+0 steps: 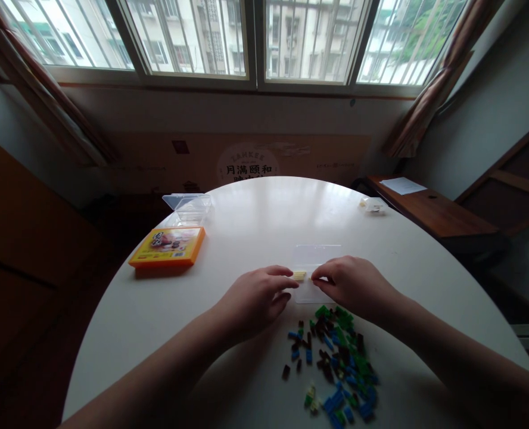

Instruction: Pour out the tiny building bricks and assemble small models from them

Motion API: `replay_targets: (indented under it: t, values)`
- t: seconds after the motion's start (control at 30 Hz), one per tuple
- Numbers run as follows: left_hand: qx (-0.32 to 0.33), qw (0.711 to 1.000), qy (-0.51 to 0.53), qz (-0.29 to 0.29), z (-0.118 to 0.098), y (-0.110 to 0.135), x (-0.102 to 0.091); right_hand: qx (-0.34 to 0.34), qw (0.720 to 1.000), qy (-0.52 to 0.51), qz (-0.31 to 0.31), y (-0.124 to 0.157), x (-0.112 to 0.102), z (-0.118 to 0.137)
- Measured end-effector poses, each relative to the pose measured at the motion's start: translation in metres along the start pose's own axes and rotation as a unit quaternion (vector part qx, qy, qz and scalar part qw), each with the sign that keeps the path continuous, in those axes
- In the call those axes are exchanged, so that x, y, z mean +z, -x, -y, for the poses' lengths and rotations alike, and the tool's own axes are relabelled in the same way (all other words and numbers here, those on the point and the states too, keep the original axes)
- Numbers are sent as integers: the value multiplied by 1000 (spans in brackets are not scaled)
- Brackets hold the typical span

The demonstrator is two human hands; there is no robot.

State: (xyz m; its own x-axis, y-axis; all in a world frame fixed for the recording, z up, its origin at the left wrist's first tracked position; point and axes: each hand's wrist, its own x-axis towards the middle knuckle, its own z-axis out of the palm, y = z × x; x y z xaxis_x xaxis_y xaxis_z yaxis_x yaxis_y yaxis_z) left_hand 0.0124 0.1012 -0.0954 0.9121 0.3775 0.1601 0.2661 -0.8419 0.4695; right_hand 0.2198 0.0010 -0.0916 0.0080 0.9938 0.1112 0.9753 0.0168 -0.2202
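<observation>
Pale yellow building bricks (299, 276) lie together on a clear plastic sheet (317, 253) in the middle of the table. My left hand (258, 298) is at their left end, its fingers stretched out and its thumb apart below; the fingertips seem to touch the bricks. Just to the right, my right hand (358, 283) is closed in a pinch over the sheet. A tiny yellow brick (310, 278) shows at its fingertips, mostly hidden. Nearer to me is a loose pile of green, blue and brown bricks (336, 351), with a few yellowish ones among them.
An orange and yellow box (168, 246) lies on the left of the white round table (229, 226). Behind it stands an open clear plastic container (193, 208). A small clear packet (373, 205) is at the far right edge. A wooden bench (434, 208) stands beyond.
</observation>
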Motion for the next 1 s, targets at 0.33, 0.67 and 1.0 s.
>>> replay_targets:
  t: [0.33, 0.67, 1.0]
  values:
    - [-11, 1000, 10, 6, 1, -1, 2, -10, 1000, -15, -16, -1, 5, -2]
    - [-3, 1000, 11, -5, 2, -1, 2, -16, 1000, -13, -23, -1, 5, -2]
    - [-15, 1000, 18, 7, -1, -1, -1, -14, 1000, -15, -14, 0, 4, 2]
